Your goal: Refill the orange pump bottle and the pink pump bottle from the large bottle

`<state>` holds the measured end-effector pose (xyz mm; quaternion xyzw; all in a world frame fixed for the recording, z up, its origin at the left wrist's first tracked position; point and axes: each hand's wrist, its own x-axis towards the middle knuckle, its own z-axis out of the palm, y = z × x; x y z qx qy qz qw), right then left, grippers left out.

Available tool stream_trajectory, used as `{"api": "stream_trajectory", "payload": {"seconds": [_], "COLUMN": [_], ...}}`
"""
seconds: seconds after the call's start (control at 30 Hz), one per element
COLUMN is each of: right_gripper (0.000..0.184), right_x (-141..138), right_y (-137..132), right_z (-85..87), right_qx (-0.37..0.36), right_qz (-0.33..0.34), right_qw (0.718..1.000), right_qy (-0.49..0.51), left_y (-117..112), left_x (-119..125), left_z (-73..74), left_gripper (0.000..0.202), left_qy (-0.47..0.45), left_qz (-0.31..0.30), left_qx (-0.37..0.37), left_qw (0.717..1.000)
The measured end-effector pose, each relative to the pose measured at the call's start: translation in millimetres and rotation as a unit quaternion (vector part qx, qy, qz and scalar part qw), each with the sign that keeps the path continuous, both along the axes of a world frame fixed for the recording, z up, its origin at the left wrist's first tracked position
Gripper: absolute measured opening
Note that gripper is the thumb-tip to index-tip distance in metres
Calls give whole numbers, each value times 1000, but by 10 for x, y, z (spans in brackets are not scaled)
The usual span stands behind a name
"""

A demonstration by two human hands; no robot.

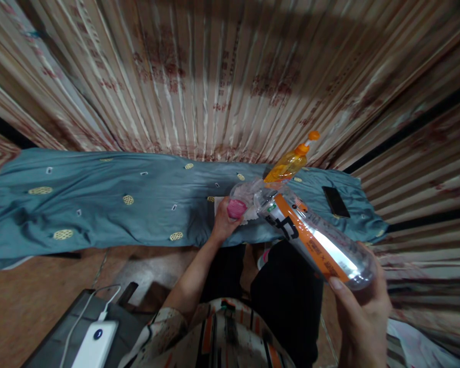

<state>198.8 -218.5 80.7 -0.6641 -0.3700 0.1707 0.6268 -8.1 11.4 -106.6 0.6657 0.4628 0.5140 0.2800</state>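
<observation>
My right hand [364, 312] is closed around the base of a large clear plastic bottle [314, 240] with an orange and silver label. The bottle is tilted, its neck end lower-profile and pointing left, towards my left hand. My left hand [224, 222] is closed on a clear plastic container [247, 191] with a pink patch [236, 208] on its near side. Bottle neck and container overlap in view; whether they touch I cannot tell. Under the left hand lies white tissue [251, 214]. Just behind stands an orange pump bottle [285, 168].
A teal patterned cloth [99, 204] covers the long narrow table. Towards its right end lies a dark phone [335, 202]. Pleated curtains [214, 76] hang behind and on both sides. At lower left, a white power bank [95, 345] with a cable rests on a grey seat [61, 327].
</observation>
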Motion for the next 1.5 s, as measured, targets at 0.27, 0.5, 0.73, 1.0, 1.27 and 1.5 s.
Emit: {"api": "stream_trajectory", "payload": {"seconds": [0.27,0.5,0.73,1.0,1.27,1.5], "right_gripper": [102,102,103,101,100,100], "right_x": [-51,-18,-47,-39,-39,-35], "right_y": [15,9,21,12,13,8], "right_z": [43,27,58,48,37,45], "right_qx": [-1,1,-1,-4,-1,-5], "right_qz": [-2,-6,-4,0,5,3], "right_qw": [1000,1000,1000,1000,1000,1000], "right_qy": [14,4,11,5,6,-4], "left_y": [1,5,6,9,1,-7], "left_x": [-5,-5,0,-10,-9,-7], "left_z": [-13,-42,-62,-44,-19,22], "left_gripper": [92,91,91,92,90,91], "left_qy": [-4,-5,-12,-10,-3,6], "left_qz": [-2,-5,-4,-16,-6,-11], "left_qx": [3,8,13,6,4,2], "left_qw": [1000,1000,1000,1000,1000,1000]}}
